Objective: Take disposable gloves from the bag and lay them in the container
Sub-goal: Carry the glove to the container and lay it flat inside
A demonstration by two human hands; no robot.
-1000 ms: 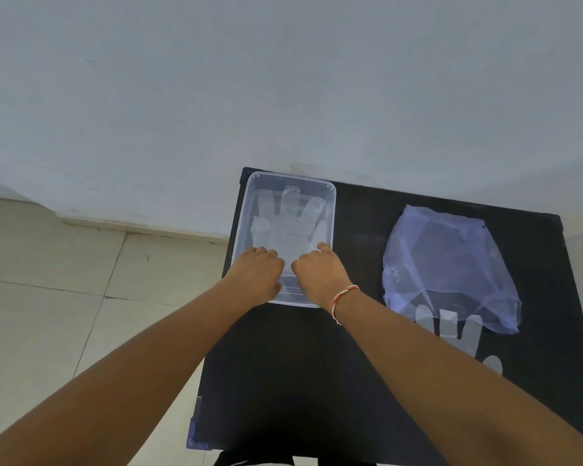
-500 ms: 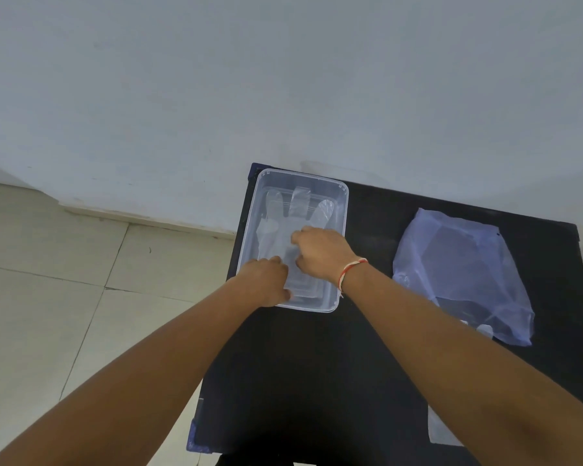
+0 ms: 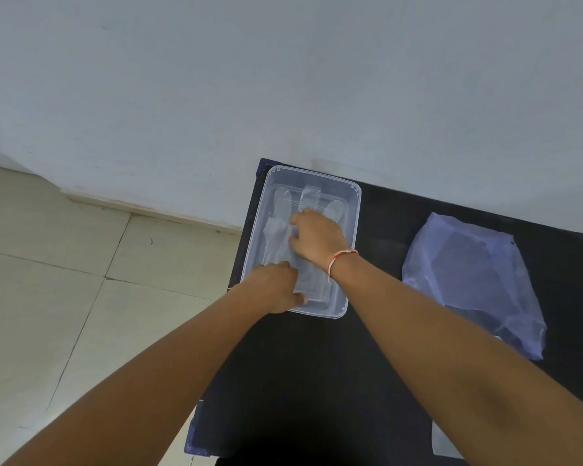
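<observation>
A clear plastic container [image 3: 353, 210] stands at the far left of a black table [image 3: 317, 381]. A see-through disposable glove [image 3: 308, 196] lies flat inside it, fingers pointing away from me. My right hand [image 3: 317, 238] rests palm down on the glove in the middle of the container, fingers spread. My left hand [image 3: 276, 290] presses on the glove's cuff at the container's near end. A bluish translucent bag [image 3: 475, 280] lies on the right of the table, partly behind my right forearm. Part of another glove [image 3: 443, 442] shows at the table's near right.
The table stands against a pale wall [image 3: 283, 79]. Beige tiled floor [image 3: 48, 280] lies beyond the table's left edge, close beside the container. The black surface between container and bag is bare.
My right hand has slid from the container's near end up along the glove to its middle. My left hand stayed at the near end. The view has shifted slightly.
</observation>
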